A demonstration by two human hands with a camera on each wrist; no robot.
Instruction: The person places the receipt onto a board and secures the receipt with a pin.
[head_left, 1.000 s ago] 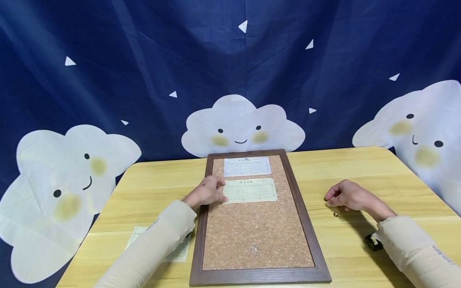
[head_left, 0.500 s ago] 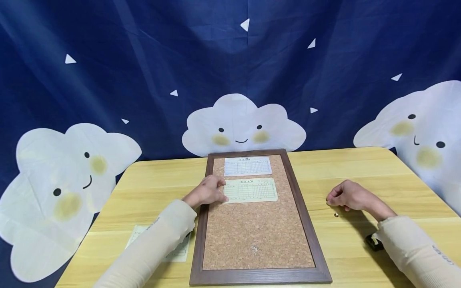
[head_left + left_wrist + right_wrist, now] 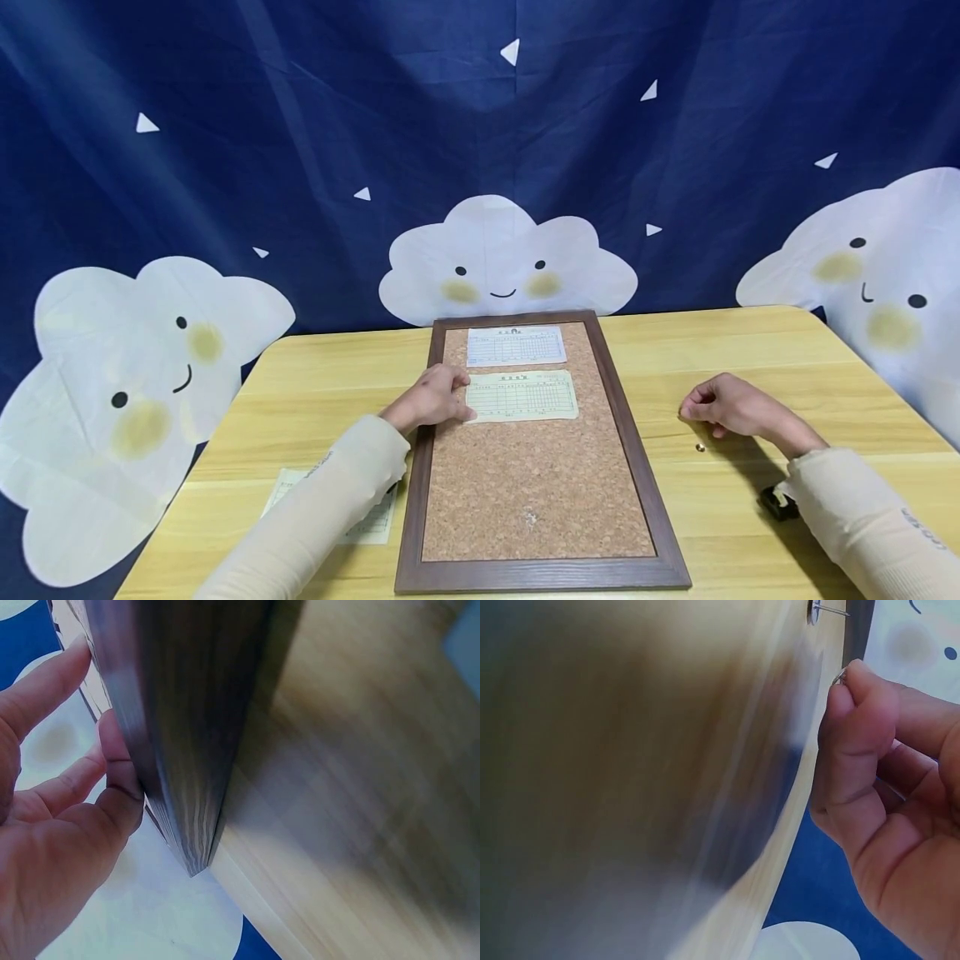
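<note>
A pale yellow form slip (image 3: 522, 397) lies on the framed corkboard (image 3: 525, 475), just below a white form slip (image 3: 516, 347). My left hand (image 3: 435, 395) reaches over the board's left frame, thumb and fingertips spread and pressing along the yellow slip's left edge. In the left wrist view, the dark wooden frame (image 3: 172, 712) hides the slip from sight. To the right of the board, my right hand (image 3: 731, 406) pinches a small metal thumbtack (image 3: 840, 676) between thumb and index finger, low over the table. Another thumbtack (image 3: 815, 611) rests on the tabletop near it.
Another form slip (image 3: 375, 523) lies on the wooden table (image 3: 337, 375) left of the board, partly under my left sleeve (image 3: 322, 508). A worn patch (image 3: 529, 518) marks the lower cork. Behind the table hangs a blue curtain (image 3: 420, 108) with cloud prints.
My right thumb and index finger have drawn slightly closer together over the table. The left hand, both slips on the board and the loose thumbtack stay where they were.
</note>
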